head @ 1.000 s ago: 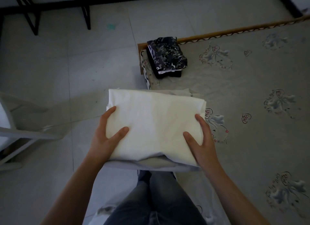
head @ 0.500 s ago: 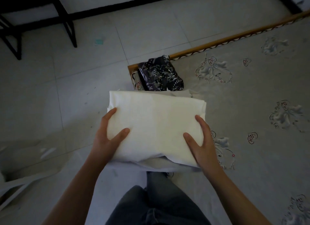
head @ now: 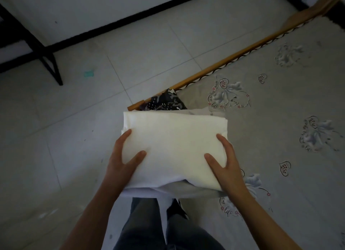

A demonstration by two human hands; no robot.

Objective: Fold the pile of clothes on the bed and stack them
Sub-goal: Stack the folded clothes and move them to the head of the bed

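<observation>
Both hands, left [head: 122, 162] and right [head: 225, 163], gripped a folded white cloth bundle [head: 174, 147] by its sides; beyond them lay the dark patterned folded stack [head: 165, 102] (partly hidden) at the bed's [head: 280, 119] corner, so stacking seemed near.

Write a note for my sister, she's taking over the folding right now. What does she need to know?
Left hand: grips the left side of the folded white cloth, thumb on top.
Right hand: grips its right side the same way.
The cloth is held up near the bed corner, partly hiding the dark stack lying there.
Done: white cloth folded; dark patterned clothes already stacked.
Left: probably set the cloth on the stack. No unfolded clothes are in view, so look over the rest of the bed.
</observation>
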